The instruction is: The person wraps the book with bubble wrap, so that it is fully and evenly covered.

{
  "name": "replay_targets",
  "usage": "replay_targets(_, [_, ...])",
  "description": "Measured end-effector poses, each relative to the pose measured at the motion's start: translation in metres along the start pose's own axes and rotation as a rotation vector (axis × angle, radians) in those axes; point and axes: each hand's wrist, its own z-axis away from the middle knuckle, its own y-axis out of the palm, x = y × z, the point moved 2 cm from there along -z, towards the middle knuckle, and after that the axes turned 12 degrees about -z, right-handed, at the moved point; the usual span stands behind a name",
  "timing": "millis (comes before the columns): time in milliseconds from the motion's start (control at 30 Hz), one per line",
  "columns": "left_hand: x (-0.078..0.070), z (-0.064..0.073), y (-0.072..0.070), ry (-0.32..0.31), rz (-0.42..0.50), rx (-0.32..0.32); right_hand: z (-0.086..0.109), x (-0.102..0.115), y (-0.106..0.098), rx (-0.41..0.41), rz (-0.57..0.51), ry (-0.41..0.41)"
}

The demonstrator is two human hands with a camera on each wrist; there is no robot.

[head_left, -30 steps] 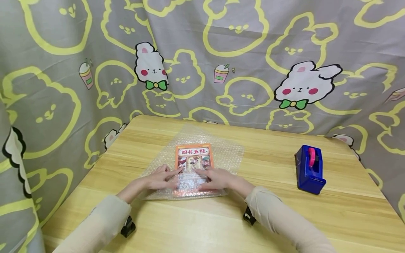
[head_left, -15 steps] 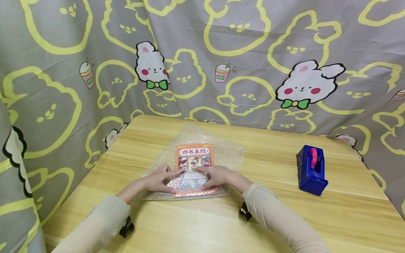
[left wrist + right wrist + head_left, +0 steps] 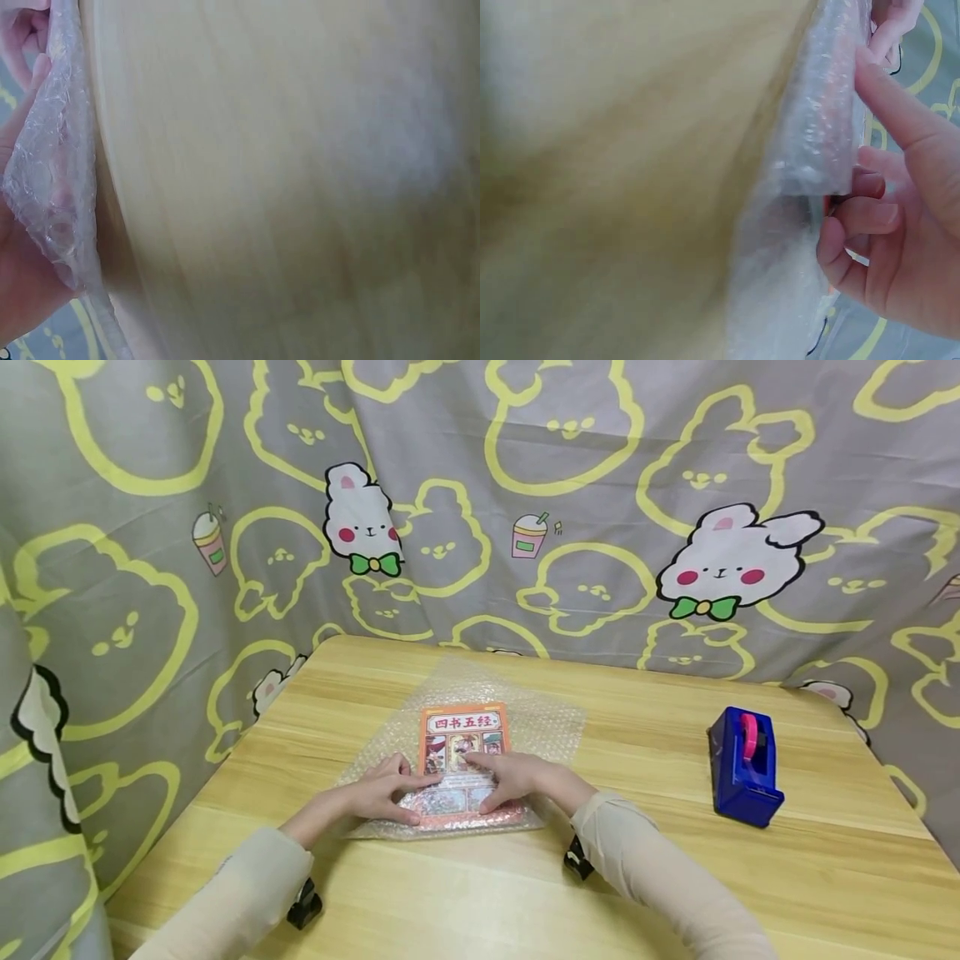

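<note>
A book (image 3: pixel 463 723) with an orange illustrated cover lies on a sheet of bubble wrap (image 3: pixel 528 702). The sheet's near part is folded up over the lower half of the cover. At the book's left side, my left hand (image 3: pixel 375 793) holds the fold down, thumb near the front edge and index finger stretched over the cover. My right hand (image 3: pixel 521 779) grips the opposite side; its thumb presses the bubble wrap (image 3: pixel 821 105), while other fingers curl against the book's edge in the right wrist view. Wrap partly covers my left hand (image 3: pixel 26 262) in the left wrist view.
On the right of the wooden table (image 3: pixel 637 735) stands a blue tape dispenser (image 3: pixel 746 768) with a pink roll. Grey curtains (image 3: pixel 450 427) with yellow bunny outlines hang behind the table and along its left side. Black wrist cameras (image 3: pixel 305 906) sit under both forearms.
My left index finger and thumb have slid slightly toward the near edge of the wrap. The right hand has shifted only a little; the book and the fold stay in place.
</note>
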Motion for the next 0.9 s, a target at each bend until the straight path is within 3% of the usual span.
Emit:
replay_targets(200, [0.000,-0.001,-0.002,0.007,-0.017,0.001,-0.005,0.005,-0.005,0.060,0.012,0.049])
replay_targets(367, [-0.001,-0.001,0.000,0.030,-0.108,0.031,-0.006,0.005,-0.005,0.083,0.002,0.060])
replay_targets(633, [-0.005,-0.007,-0.003,0.028,-0.083,0.062,-0.007,0.002,-0.009,0.087,-0.015,0.034])
replay_targets(800, [-0.004,-0.005,-0.005,-0.011,-0.029,0.118,-0.014,-0.008,-0.017,0.135,-0.158,-0.063])
replay_targets(900, [-0.004,-0.002,-0.005,-0.023,-0.007,0.133,-0.020,-0.020,-0.025,0.112,-0.299,-0.094])
